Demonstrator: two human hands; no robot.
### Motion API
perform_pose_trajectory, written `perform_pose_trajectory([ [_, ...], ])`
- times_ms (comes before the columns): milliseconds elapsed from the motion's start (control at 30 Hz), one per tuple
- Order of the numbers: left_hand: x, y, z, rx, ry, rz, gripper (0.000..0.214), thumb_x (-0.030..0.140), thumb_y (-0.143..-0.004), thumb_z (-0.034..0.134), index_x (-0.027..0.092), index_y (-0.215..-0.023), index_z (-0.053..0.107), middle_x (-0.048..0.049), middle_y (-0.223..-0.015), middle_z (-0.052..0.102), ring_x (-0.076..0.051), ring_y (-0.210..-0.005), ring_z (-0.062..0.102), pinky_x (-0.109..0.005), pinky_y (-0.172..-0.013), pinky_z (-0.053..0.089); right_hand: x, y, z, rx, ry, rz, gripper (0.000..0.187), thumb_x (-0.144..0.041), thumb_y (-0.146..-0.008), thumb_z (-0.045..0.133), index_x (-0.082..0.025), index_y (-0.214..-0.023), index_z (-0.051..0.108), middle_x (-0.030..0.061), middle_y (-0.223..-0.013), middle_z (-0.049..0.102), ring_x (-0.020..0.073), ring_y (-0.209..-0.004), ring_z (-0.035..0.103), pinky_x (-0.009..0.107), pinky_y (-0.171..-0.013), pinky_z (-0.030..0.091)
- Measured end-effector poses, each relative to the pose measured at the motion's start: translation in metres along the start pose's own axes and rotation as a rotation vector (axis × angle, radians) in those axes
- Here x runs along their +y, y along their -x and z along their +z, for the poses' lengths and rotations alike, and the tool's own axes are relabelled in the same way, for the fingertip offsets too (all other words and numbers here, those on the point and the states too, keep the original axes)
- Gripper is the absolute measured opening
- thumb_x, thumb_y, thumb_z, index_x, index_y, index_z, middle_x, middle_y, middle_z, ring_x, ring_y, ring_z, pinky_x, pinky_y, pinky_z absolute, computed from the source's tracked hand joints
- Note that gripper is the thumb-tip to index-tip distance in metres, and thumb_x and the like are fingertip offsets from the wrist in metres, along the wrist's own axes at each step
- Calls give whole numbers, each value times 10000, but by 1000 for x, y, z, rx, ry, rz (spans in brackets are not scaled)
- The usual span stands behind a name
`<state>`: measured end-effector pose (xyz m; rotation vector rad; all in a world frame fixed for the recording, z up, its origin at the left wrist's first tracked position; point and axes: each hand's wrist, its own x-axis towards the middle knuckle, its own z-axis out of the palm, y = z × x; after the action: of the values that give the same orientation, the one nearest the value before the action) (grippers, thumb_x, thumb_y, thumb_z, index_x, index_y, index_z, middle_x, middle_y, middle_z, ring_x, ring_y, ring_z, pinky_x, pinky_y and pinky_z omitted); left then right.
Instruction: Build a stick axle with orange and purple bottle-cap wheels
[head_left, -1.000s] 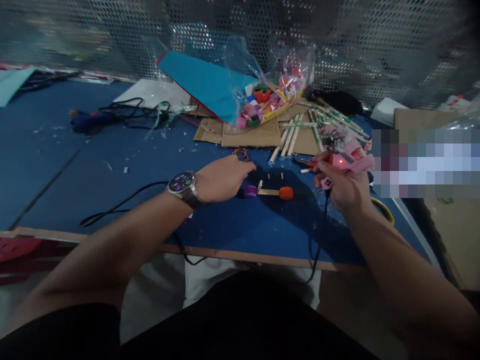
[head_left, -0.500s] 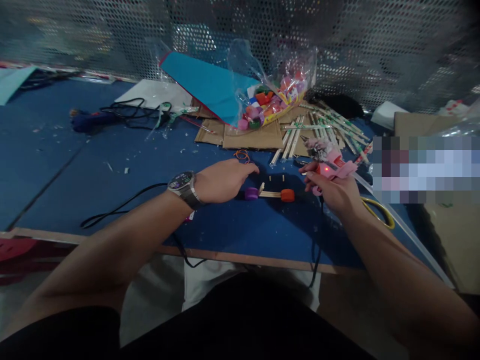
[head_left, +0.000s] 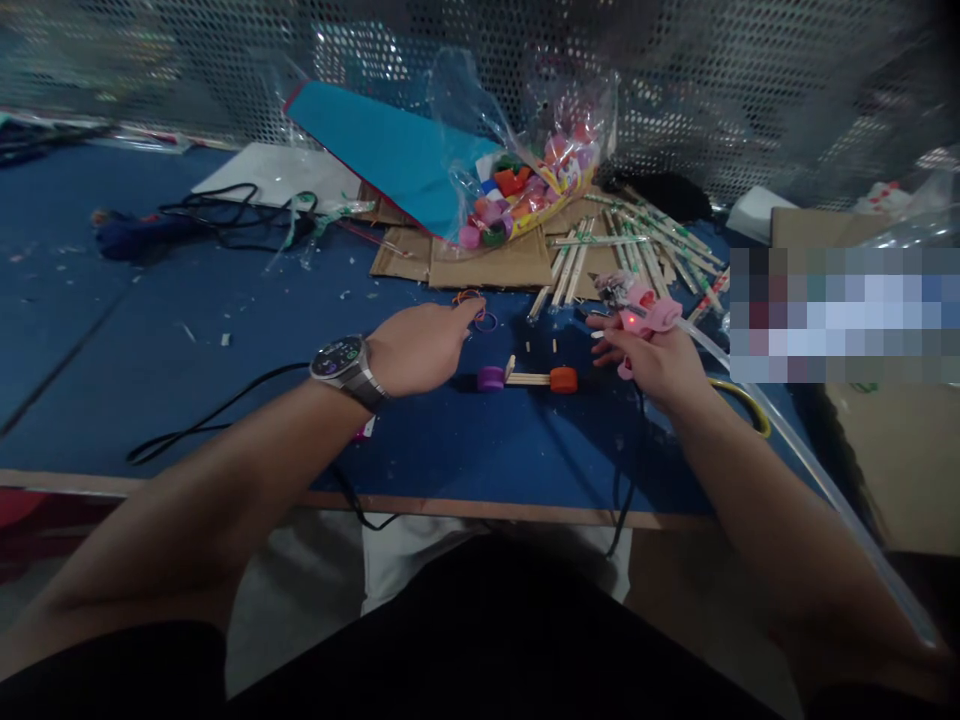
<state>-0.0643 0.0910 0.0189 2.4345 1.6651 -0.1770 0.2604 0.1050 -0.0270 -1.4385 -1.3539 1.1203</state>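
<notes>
Small rubber bands (head_left: pixel 487 321), orange and purple, lie at the fingertips of my left hand (head_left: pixel 420 348). Those fingers are bent together on the bands, and the thumb is mostly hidden. In my right hand (head_left: pixel 654 362) is a pink hot glue gun (head_left: pixel 651 308) with a lit red light, a dirty nozzle pointing away to the left and a long clear glue stick (head_left: pixel 814 470) in its back. Between the hands sits a small piece of wooden sticks (head_left: pixel 531 379) with a purple cap (head_left: pixel 491 379) and an orange cap (head_left: pixel 564 380) at its ends. Two short stick bits (head_left: pixel 554 346) lie just beyond.
A clear bag of coloured caps (head_left: pixel 525 195) rests on cardboard (head_left: pixel 487 262) beside a blue sheet (head_left: pixel 390 150). Wrapped chopsticks (head_left: pixel 574 262) are scattered right of it. Yellow-handled scissors (head_left: pixel 750 405) lie by my right wrist; black cords (head_left: pixel 199 430) cross the blue table.
My left hand has drawn back from near the stick piece, its fingertips now at the rubber bands. My right hand still holds the glue gun, and the view has shifted slightly.
</notes>
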Motion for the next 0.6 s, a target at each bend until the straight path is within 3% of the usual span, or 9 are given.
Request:
perform_pose_trajectory([
  [300, -2, -3, 2, 1, -30, 12, 519, 278, -1130, 406, 257, -1601, 623, -138, -1333, 807, -349, -1218, 754, -435, -977, 576, -11, 6, 8, -10, -78, 9, 310, -415, -755, 913, -218, -882, 711, 101, -1153, 860, 172, -730, 742, 280, -563, 634],
  [600, -6, -2, 0, 74, -16, 5, 356, 295, -1122, 460, 213, -1380, 692, -128, -1208, 815, -354, -1148, 764, -439, -920, 576, -8, 9, 9, -72, -145, -5, 287, -424, -805, 883, -233, -905, 694, 32, -941, 814, 120, -553, 612, 244, -447, 495],
])
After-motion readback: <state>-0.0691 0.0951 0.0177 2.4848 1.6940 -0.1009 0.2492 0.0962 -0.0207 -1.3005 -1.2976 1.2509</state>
